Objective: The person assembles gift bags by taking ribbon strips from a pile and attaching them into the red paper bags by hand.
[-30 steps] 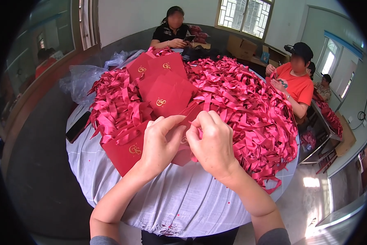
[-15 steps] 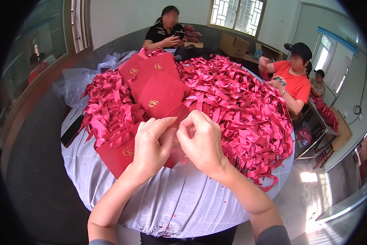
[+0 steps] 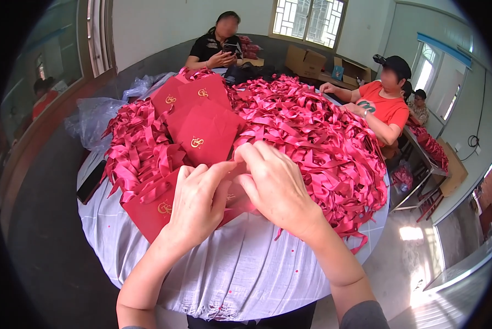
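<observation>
A black, flat, rectangular phone (image 3: 91, 181) lies on the pale cloth (image 3: 257, 268); next, a flat red paper piece with a gold emblem (image 3: 143, 216) lies just beside the left hand (image 3: 198, 200), its fingers curled; a partly hidden red piece (image 3: 230, 215) is between the hands; the right hand (image 3: 276, 186) bends its fingertips near the left's; I cannot tell what either pinches; shiny crimson satin ribbons (image 3: 339, 159) heap beyond, rightward.
</observation>
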Motion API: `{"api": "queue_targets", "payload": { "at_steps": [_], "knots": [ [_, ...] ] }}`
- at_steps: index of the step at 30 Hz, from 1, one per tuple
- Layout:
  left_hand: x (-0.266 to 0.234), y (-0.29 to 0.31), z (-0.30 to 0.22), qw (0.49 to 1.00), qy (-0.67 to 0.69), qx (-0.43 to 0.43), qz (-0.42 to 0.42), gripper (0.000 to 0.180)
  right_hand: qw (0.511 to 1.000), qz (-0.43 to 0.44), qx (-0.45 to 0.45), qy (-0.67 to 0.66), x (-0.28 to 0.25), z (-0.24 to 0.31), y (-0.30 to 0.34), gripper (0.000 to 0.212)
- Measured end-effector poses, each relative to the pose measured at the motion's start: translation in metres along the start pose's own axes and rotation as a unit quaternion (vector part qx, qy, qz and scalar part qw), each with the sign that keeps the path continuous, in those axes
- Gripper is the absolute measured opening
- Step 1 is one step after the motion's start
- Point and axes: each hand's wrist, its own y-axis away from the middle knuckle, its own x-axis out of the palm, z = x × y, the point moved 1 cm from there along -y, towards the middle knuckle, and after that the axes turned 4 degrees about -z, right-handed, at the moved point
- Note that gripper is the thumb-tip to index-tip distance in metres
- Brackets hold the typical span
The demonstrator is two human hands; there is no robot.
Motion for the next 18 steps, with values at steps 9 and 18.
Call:
{"api": "queue_targets", "payload": {
  "at_steps": [9, 18],
  "knots": [
    [-0.009, 0.003, -0.017, 0.995, 0.057, 0.070, 0.040, 0.021, 0.987, 0.158, -0.029, -0.009, -0.028, -0.001, 0.004, 0.013],
    [-0.010, 0.004, -0.019, 0.993, 0.029, 0.092, 0.071, 0.030, 0.931, 0.231, 0.058, -0.275, -0.012, -0.040, -0.004, 0.018]
  ]
}}
